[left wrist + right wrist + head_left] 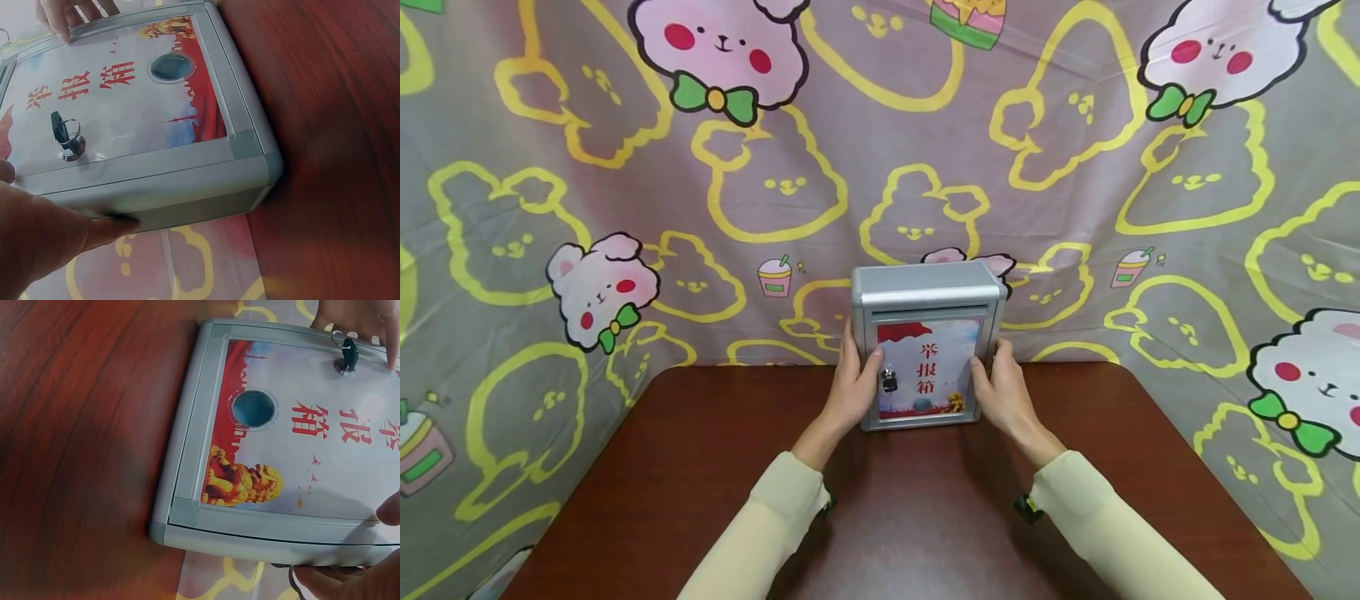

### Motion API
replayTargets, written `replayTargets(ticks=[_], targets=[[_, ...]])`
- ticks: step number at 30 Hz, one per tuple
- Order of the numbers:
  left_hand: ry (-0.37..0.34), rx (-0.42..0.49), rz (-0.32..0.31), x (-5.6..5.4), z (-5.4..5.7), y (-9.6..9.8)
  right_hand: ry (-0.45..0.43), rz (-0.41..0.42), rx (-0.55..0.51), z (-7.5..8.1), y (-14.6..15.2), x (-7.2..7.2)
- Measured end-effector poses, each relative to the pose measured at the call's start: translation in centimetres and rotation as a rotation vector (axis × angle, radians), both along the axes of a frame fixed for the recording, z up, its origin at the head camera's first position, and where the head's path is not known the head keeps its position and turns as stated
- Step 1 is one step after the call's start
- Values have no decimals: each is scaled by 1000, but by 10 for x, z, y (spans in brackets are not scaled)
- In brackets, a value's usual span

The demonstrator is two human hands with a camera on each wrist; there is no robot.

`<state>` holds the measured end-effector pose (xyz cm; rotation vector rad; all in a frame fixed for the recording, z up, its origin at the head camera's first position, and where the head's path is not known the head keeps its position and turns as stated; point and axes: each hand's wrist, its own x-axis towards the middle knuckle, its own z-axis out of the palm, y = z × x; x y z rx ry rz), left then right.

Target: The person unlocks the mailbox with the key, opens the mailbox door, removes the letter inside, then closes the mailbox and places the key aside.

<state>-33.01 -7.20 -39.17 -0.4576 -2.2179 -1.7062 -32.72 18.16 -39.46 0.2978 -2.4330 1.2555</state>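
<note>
A grey metal report box (pixel 925 287) stands upright near the back of the table, its printed front panel (pixel 947 350) facing me. My left hand (pixel 855 379) grips its left side, thumb on the front frame and fingers along the side wall. On the opposite side my right hand (pixel 1003 387) holds it the same way, thumb at the front edge. A key with a ring (pixel 64 131) sits in the lock on the panel's left part. Low on the panel is a round window (pixel 253 409), with a golden lion picture (pixel 244 481) beside it. The box's back is hidden.
The dark red-brown table (pixel 910 517) has rounded back corners. Behind it and along both sides hangs a patterned cloth (pixel 1060 192) with cartoon animals, close behind the box. A dark wrist strap (pixel 1030 507) shows below the right sleeve.
</note>
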Motion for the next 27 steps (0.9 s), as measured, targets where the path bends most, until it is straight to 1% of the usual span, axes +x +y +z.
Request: replayTargets(ticks=[3, 9, 12, 17, 21, 24, 27], targets=[[-6, -6, 6, 0, 0, 0, 15, 1, 8, -2, 0, 0], [-33, -32, 10, 2, 3, 0, 30, -7, 7, -4, 0, -1], [-42, -40, 9, 1, 2, -1, 42, -14, 13, -5, 0, -2], [-40, -57, 0, 0, 4, -2, 29, -5, 17, -4, 2, -2], [-20, -78, -11, 0, 7, -3, 19, 12, 24, -2, 5, -3], [-29, -96, -17, 2, 12, -5, 21, 20, 33, -1, 7, -4], [-29, -132, -7, 3, 15, -8, 18, 29, 40, -2, 8, -3]])
